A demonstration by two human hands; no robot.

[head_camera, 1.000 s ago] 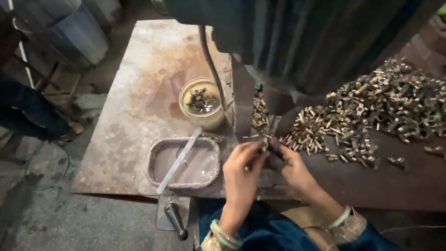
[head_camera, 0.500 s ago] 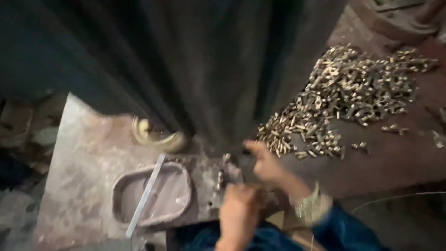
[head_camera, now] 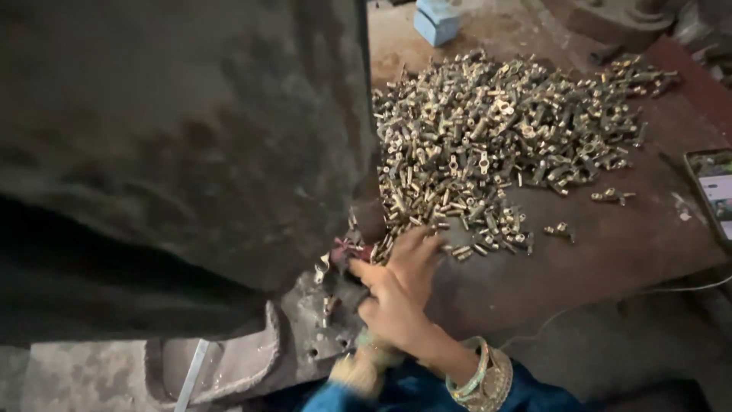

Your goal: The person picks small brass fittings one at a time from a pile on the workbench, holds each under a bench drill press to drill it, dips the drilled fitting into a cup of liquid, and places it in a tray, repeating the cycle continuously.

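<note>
Right hand [head_camera: 400, 294] at the edge of a brass fittings heap [head_camera: 496, 145] on a rusty table [head_camera: 610, 259].

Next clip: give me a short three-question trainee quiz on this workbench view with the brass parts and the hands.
1. True or false: the brass parts lie in a loose heap on the bench.
2. Where is the right hand?
A. inside the tray
B. at the near edge of the heap, beside the machine
C. on the blue box
3. Fill in: at the right edge of the bench lies a lit ____.

Key: 1 true. 2 B. 3 phone. The blue box sits beyond the heap, the tray at lower left. The left hand is mostly hidden below the right, so its grip cannot be judged.
</note>
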